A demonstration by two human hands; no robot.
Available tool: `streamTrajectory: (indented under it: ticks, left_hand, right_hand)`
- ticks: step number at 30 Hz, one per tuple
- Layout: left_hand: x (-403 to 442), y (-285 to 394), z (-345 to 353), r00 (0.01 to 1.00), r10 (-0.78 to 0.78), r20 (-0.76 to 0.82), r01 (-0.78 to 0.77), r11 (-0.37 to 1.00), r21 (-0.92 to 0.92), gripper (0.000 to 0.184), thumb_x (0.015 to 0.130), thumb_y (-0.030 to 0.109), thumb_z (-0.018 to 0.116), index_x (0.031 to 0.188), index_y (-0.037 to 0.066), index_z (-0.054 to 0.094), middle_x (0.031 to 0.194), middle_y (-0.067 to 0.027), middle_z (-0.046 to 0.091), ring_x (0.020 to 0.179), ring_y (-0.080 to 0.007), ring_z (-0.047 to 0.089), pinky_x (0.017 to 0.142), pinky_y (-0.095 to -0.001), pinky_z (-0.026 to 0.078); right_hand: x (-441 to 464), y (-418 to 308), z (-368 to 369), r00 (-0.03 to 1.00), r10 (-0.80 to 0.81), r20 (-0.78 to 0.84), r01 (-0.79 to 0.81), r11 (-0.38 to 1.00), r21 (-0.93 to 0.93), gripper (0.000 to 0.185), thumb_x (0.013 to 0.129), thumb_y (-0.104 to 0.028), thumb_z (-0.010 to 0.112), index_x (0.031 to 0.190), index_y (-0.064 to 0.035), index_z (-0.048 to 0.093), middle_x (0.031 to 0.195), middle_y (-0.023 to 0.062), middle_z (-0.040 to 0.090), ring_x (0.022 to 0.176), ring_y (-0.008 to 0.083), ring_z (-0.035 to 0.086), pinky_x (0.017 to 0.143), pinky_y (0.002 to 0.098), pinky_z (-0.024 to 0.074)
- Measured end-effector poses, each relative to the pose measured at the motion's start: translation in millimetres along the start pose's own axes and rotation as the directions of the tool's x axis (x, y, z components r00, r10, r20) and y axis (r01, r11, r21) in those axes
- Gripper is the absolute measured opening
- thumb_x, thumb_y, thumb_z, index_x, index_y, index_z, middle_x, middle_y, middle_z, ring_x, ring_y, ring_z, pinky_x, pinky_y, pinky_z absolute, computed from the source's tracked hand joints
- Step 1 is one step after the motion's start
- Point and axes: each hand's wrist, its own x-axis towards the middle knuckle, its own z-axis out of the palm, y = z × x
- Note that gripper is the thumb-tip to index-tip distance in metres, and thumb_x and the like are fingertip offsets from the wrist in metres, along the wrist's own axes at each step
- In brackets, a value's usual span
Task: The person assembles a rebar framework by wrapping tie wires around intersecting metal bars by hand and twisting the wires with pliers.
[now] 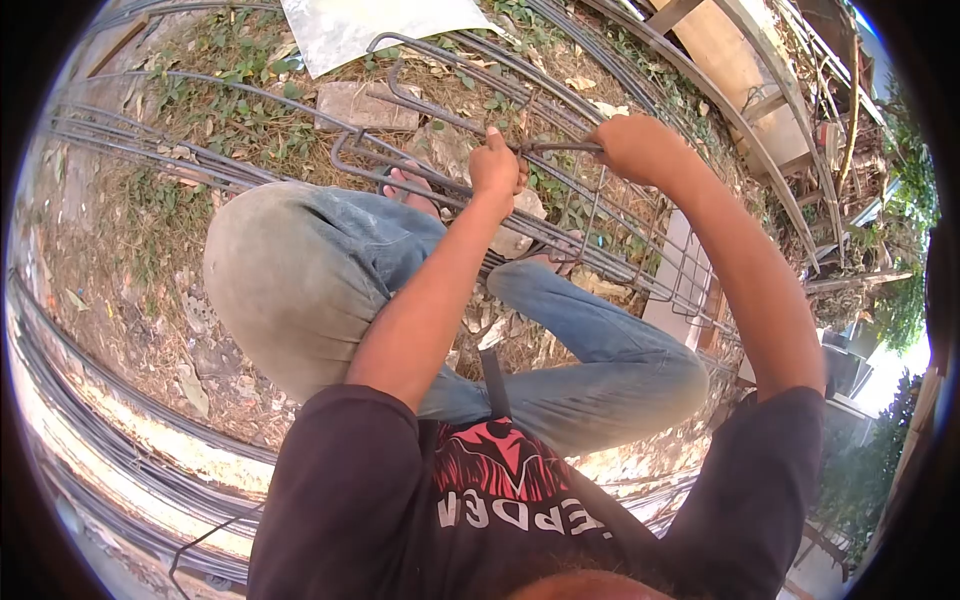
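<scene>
In front of my knees lies a long cage of steel rebar [590, 205], with bent hooks at its near-left end and thin square stirrups along it. My left hand [495, 170] is closed around a rebar at the cage's upper side, thumb on top; its fingertips are partly hidden. To the right, my right hand [638, 150] grips a dark thin metal rod [562, 147]. The rod's far end reaches the bars beside my left fingers; whether it hooks a wire there is too small to tell.
A concrete block [368, 106] and a pale sheet [375, 30] lie beyond the cage. Loose rebars [170, 150] stretch left, and more bars [130, 430] are stacked lower left. Curved wooden planks [745, 110] stand at upper right. My feet [410, 188] are close beside the cage.
</scene>
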Motion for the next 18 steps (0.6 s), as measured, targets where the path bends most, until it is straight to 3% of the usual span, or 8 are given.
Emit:
streamTrajectory:
  ticks: [3, 6, 9, 12, 15, 18]
  left_hand:
    - [0, -1, 0, 1.000, -0.014, 0.002, 0.014, 1.000, -0.010, 0.060, 0.112, 0.048, 0.033, 0.090, -0.005, 0.053, 0.068, -0.0130, 0.060, 0.049, -0.0158, 0.047, 0.040, -0.0302, 0.030]
    - [-1, 1, 0, 1.000, -0.018, -0.019, 0.018, 1.000, -0.003, 0.059, 0.113, 0.047, 0.033, 0.090, -0.004, 0.053, 0.068, -0.0128, 0.060, 0.049, -0.0156, 0.046, 0.039, -0.0304, 0.030]
    - [-2, 1, 0, 1.000, -0.011, -0.018, 0.012, 1.000, 0.029, 0.058, 0.113, 0.047, 0.033, 0.089, -0.003, 0.052, 0.069, -0.0126, 0.060, 0.049, -0.0154, 0.046, 0.040, -0.0306, 0.029]
    - [-4, 1, -1, 1.000, -0.016, -0.010, 0.016, 1.000, 0.004, 0.058, 0.113, 0.048, 0.033, 0.086, -0.001, 0.050, 0.069, -0.0126, 0.060, 0.049, -0.0153, 0.045, 0.039, -0.0308, 0.029]
    - [-4, 3, -1, 1.000, -0.017, -0.001, 0.017, 1.000, -0.011, 0.058, 0.113, 0.048, 0.034, 0.083, 0.000, 0.048, 0.068, -0.0129, 0.059, 0.048, -0.0156, 0.045, 0.039, -0.0309, 0.029]
    - [-5, 3, -1, 1.000, -0.015, -0.010, 0.015, 1.000, 0.001, 0.057, 0.113, 0.047, 0.034, 0.081, 0.001, 0.048, 0.068, -0.0132, 0.059, 0.048, -0.0160, 0.046, 0.039, -0.0309, 0.029]
  right_hand:
    - [-6, -10, -8, 0.994, 0.002, -0.112, -0.011, 0.997, -0.075, 0.027, 0.098, -0.018, 0.058, 0.118, -0.0187, 0.076, 0.101, 0.0084, 0.077, 0.095, 0.0300, 0.075, 0.078, 0.0441, 0.0613]
    - [-4, -18, -15, 0.994, 0.004, -0.108, -0.011, 0.998, -0.056, 0.032, 0.098, -0.016, 0.060, 0.125, -0.0261, 0.075, 0.098, 0.0092, 0.077, 0.092, 0.0315, 0.074, 0.077, 0.0454, 0.0595]
    - [12, -17, -15, 0.998, 0.014, -0.059, -0.021, 0.994, -0.109, 0.026, 0.097, -0.013, 0.058, 0.113, -0.0197, 0.077, 0.099, 0.0073, 0.077, 0.094, 0.0313, 0.075, 0.079, 0.0445, 0.0615]
    - [15, -15, -28, 0.992, 0.053, 0.113, -0.051, 0.998, -0.022, 0.026, 0.094, -0.009, 0.062, 0.115, -0.0135, 0.076, 0.110, 0.0095, 0.075, 0.100, 0.0327, 0.073, 0.085, 0.0459, 0.0607]
    - [20, 7, 15, 0.994, -0.056, 0.098, 0.049, 0.997, 0.066, 0.026, 0.093, -0.010, 0.066, 0.117, -0.0075, 0.074, 0.131, 0.0124, 0.066, 0.115, 0.0337, 0.066, 0.097, 0.0456, 0.0564]
    - [4, 16, 78, 0.935, -0.124, -0.332, 0.200, 0.958, 0.207, 0.031, 0.093, -0.015, 0.068, 0.123, -0.0064, 0.072, 0.146, 0.0123, 0.053, 0.129, 0.0335, 0.056, 0.108, 0.0441, 0.0503]
